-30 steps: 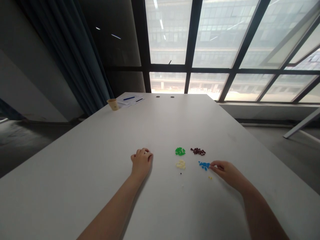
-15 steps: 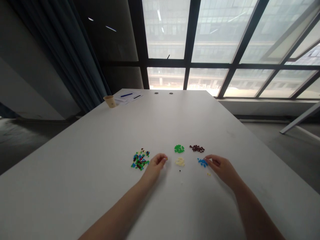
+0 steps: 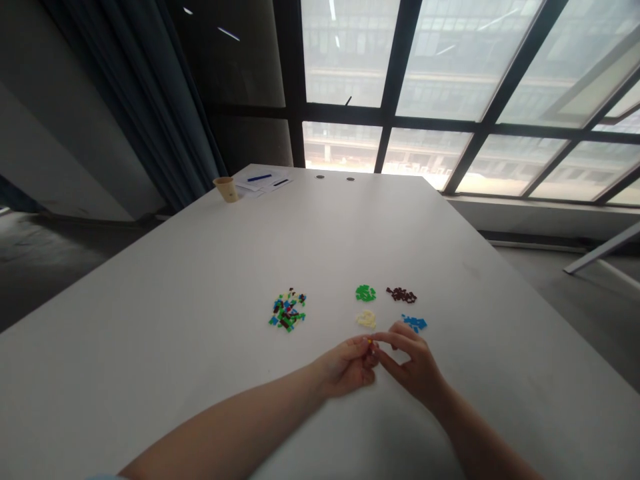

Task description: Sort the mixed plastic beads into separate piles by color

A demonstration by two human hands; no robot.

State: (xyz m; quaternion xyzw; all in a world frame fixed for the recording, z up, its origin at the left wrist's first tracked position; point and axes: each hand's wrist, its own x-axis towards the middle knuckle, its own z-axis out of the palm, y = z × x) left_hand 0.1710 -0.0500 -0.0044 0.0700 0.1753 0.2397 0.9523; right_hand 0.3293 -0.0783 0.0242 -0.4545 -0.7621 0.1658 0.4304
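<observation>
My left hand [image 3: 347,368] and my right hand [image 3: 414,363] meet just in front of the pale cream pile [image 3: 367,319]. Between their fingertips is a tiny yellow brick [image 3: 370,341], with some reddish colour beside it that is too small to make out. Both hands pinch at this spot. Behind my right fingers lies a pile of small blue bricks [image 3: 415,323], partly covered by the hand. Green bricks [image 3: 365,293] and dark brown bricks [image 3: 401,295] form two piles farther back. To the left is a mixed heap of coloured bricks [image 3: 288,312].
The white table [image 3: 320,240] stretches away to tall windows. At its far left stand a paper cup [image 3: 227,190] and sheets of paper [image 3: 253,183] with a blue pen [image 3: 259,178] on top. Two dark round discs lie near the far edge.
My right hand has left the blue pile and moved left. My left hand has moved right from beside the mixed heap, and the two now meet at the yellow brick. The view has shifted slightly.
</observation>
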